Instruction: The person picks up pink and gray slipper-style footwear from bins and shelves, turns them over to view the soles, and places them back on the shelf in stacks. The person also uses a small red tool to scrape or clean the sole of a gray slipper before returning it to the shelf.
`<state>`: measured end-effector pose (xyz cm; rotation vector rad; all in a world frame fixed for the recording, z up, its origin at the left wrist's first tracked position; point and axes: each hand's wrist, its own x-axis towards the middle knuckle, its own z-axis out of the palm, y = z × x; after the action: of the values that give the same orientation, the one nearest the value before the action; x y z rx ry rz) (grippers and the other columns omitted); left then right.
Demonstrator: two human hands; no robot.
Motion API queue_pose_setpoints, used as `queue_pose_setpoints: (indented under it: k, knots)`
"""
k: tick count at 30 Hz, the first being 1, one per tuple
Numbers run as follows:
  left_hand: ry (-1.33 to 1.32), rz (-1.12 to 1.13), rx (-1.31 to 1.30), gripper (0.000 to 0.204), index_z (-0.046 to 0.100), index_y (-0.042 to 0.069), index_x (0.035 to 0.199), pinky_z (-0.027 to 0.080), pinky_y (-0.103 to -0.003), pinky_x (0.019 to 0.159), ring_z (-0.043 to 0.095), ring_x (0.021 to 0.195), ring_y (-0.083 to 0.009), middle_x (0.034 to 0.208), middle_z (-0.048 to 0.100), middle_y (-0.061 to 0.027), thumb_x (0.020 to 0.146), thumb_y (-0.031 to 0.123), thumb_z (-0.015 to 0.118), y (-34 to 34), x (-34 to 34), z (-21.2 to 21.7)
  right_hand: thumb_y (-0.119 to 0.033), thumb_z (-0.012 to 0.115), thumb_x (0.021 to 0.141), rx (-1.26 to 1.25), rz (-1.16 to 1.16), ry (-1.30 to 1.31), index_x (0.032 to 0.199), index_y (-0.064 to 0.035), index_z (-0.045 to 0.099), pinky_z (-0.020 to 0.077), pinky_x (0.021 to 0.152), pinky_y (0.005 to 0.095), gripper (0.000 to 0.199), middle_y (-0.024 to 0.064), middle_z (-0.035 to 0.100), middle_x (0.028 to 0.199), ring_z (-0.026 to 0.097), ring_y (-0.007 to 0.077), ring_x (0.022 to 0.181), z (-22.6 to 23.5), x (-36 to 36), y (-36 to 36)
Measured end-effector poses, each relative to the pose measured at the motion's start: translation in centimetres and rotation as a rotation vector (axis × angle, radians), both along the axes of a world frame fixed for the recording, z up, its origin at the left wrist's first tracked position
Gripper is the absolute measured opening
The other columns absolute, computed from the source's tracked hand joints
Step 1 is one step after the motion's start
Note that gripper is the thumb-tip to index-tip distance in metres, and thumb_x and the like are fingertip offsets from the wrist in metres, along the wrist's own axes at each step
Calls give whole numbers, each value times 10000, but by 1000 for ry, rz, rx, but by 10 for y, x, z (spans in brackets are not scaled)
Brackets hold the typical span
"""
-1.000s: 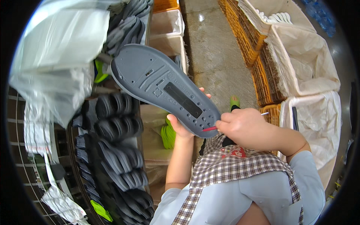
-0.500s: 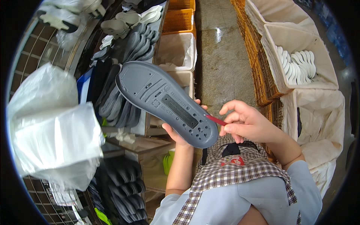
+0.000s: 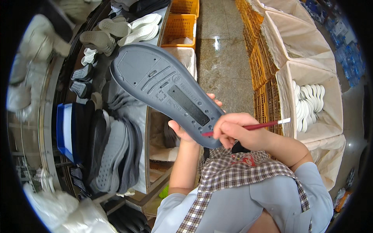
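Observation:
A large grey shoe sole (image 3: 149,83) is tilted in front of me, its heel end up to the left. A dark rectangular strip is set in its middle, and small round holes dot the end near me. My left hand (image 3: 183,136) grips that lower part from underneath, thumb on the near edge, fingertips showing past the far edge. Between the fingers of my right hand (image 3: 239,132) is a slim red pen-like stick (image 3: 262,126) with a white back end. Its front tip is over or on the holed end; contact cannot be made out.
To my left, a shelf holds upright grey soles (image 3: 114,151), a blue box (image 3: 66,132) and pale soles (image 3: 142,29). Orange crates (image 3: 179,29) stand ahead. Cloth-lined bins (image 3: 287,77) line the right, one with white soles (image 3: 309,101). Plastic bags (image 3: 66,209) lie at lower left.
My right hand has turned and closed in on the sole, the stick's back end now pointing right. The sole looks larger and a bit higher. My view has shifted over the shelf.

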<state>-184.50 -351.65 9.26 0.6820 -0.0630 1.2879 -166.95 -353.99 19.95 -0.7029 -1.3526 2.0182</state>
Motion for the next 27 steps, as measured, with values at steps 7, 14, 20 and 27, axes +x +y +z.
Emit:
queue_pose_setpoints:
  k: [7,14,20,27]
  knots:
    - [128,42,6,1010,278,157,1442,446,-586,923,465,1189,-383,1340,402,-176,701,800,516,101,17,3,-109,574,891,428,-128,-220,894,-41,529,458,589,279,82,40,620,726,584,119,643,-3,-7,104]
    - [268,167,-111,1117,298,92,1422,471,-540,896,504,1141,-364,1299,430,-191,637,861,498,192,63,1,-105,583,857,463,172,-272,817,-51,506,423,537,351,102,109,550,630,573,261,581,-15,58,224]
    - [437,377,-294,1062,340,6,1375,468,-425,933,536,1138,-302,1298,478,-184,663,742,622,276,118,29,-76,654,780,611,-7,-88,805,-35,635,437,539,329,53,83,597,669,598,194,616,-6,144,320]
    - [582,577,-271,886,247,28,1420,394,-296,966,456,1158,-141,1300,445,-62,801,495,675,325,123,16,-334,570,912,783,-122,-291,715,-21,586,361,688,333,370,96,458,809,430,211,778,-99,242,418]
